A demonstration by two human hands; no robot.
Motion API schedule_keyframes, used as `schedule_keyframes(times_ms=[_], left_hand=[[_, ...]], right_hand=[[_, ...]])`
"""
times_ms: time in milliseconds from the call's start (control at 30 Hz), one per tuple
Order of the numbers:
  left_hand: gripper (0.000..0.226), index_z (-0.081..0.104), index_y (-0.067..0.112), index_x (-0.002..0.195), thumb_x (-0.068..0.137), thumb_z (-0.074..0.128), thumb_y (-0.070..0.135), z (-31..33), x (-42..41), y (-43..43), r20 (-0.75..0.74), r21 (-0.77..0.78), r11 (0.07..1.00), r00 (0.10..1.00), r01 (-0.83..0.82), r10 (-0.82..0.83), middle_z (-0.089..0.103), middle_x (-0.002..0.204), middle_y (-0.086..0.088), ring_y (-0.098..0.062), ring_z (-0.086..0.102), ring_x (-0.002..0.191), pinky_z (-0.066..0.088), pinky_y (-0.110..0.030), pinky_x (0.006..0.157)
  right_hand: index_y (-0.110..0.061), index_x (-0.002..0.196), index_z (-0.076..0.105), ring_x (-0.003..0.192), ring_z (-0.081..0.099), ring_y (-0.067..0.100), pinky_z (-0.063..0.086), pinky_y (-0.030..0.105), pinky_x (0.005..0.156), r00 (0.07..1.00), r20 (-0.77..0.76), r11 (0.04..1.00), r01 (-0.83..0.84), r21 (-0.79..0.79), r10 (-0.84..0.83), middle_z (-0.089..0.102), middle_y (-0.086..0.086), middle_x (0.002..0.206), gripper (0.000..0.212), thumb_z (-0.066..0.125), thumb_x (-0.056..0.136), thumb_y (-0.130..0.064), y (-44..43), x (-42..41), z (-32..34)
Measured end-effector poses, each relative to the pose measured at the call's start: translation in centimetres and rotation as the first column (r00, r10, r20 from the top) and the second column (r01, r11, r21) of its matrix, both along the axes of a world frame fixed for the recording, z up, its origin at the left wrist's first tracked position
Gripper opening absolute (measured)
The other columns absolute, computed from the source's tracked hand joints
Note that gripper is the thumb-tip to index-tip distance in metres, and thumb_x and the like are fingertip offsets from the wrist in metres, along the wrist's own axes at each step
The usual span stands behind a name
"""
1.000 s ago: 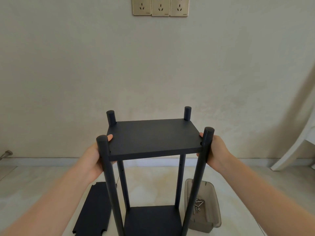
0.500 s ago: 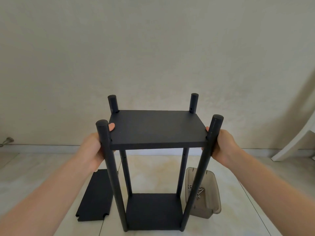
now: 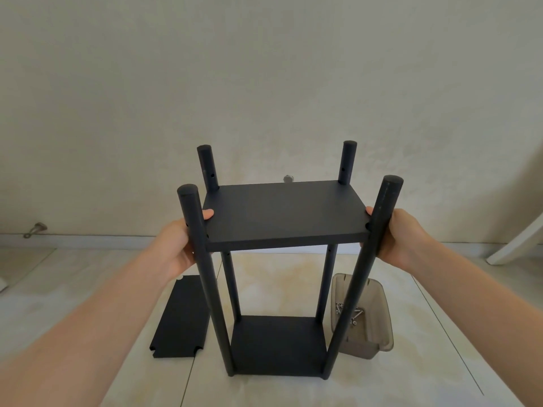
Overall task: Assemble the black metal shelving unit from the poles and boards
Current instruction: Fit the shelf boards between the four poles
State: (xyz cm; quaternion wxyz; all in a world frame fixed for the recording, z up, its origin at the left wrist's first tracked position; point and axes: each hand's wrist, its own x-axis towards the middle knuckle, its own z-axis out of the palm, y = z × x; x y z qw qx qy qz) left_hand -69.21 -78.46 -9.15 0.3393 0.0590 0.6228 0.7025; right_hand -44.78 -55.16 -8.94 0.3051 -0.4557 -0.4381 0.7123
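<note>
Black upper board (image 3: 282,215) sits mid-frame between four upright poles (image 3: 210,289), above the lower board (image 3: 279,345). Left hand (image 3: 176,245) and right hand (image 3: 402,239), wide apart, grip its short edges, thumbs on top. Spare board (image 3: 179,318) lies lower left, screw tray (image 3: 364,348) lower right.

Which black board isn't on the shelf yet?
The black notched board lying loose on the floor, left of the poles. The upper board and bottom board sit between them.

Tiled floor (image 3: 273,286): shelving unit (image 3: 279,345), board (image 3: 182,318), bin (image 3: 373,333).
</note>
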Motion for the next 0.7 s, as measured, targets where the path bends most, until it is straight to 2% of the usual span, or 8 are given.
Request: schedule_keyframes(times_ms=[100,233,300,400,533,700], left_hand=[[0.026,0.065,0.010,0.111,0.088,0.072,0.020,-0.4,0.1,0.1,0.039,0.010,1.000,0.999,0.020,-0.020,0.073,0.094,-0.007,-0.024,0.068,0.074,0.053,-0.034,0.059],[0.024,0.066,0.011,0.107,0.087,0.074,0.022,-1.2,-0.1,0.2,0.053,-0.015,1.000,0.999,0.008,-0.007,0.074,0.090,-0.006,-0.024,0.070,0.074,0.055,-0.031,0.054],[0.026,0.066,0.011,0.107,0.085,0.076,0.023,-1.9,-0.4,0.2,0.046,-0.035,0.999,0.999,0.012,-0.010,0.075,0.089,-0.006,-0.025,0.071,0.076,0.056,-0.032,0.057],[0.029,0.066,0.012,0.108,0.084,0.076,0.024,-3.0,-0.8,0.2,0.039,-0.069,0.997,0.999,0.031,-0.029,0.075,0.087,-0.006,-0.027,0.070,0.082,0.055,-0.037,0.064],[0.032,0.067,0.011,0.111,0.083,0.077,0.024,-4.2,-1.2,0.1,0.051,-0.102,0.993,0.997,0.055,-0.050,0.075,0.094,-0.008,-0.029,0.070,0.086,0.055,-0.038,0.064],[0.040,0.065,0.010,0.119,0.084,0.077,0.026,-5.4,-1.5,0.0,0.067,-0.146,0.987,0.996,0.069,-0.059,0.072,0.109,-0.012,-0.029,0.070,0.089,0.056,-0.037,0.059]], right_hand=[[-0.018,0.075,0.056,0.063,0.052,0.019,0.043,0.032,0.066,1.000,0.016,0.999,-0.024,-0.029,0.025,0.058,0.001,0.057,0.028,0.042,0.100,-0.016,0.3,0.1,-0.5],[-0.017,0.077,0.057,0.066,0.053,0.019,0.044,0.033,0.069,0.998,0.042,0.996,-0.053,-0.071,0.056,0.058,0.002,0.063,0.025,0.048,0.099,-0.018,0.3,0.3,-1.2],[-0.017,0.074,0.056,0.065,0.053,0.019,0.044,0.033,0.068,0.996,0.065,0.996,-0.060,-0.068,0.064,0.058,0.001,0.056,0.028,0.046,0.100,-0.019,0.3,0.4,-1.6],[-0.016,0.073,0.054,0.064,0.051,0.019,0.043,0.033,0.067,0.993,0.089,0.995,-0.070,-0.074,0.077,0.056,0.003,0.060,0.030,0.043,0.100,-0.018,0.1,0.3,-2.2],[-0.014,0.080,0.055,0.064,0.051,0.020,0.044,0.033,0.064,0.990,0.124,0.993,-0.058,-0.100,0.070,0.054,0.005,0.068,0.026,0.041,0.101,-0.019,0.1,0.1,-2.8],[-0.014,0.078,0.055,0.064,0.054,0.019,0.045,0.031,0.062,0.983,0.166,0.990,-0.054,-0.128,0.075,0.057,0.005,0.071,0.027,0.043,0.101,-0.021,0.3,0.2,-3.8]])
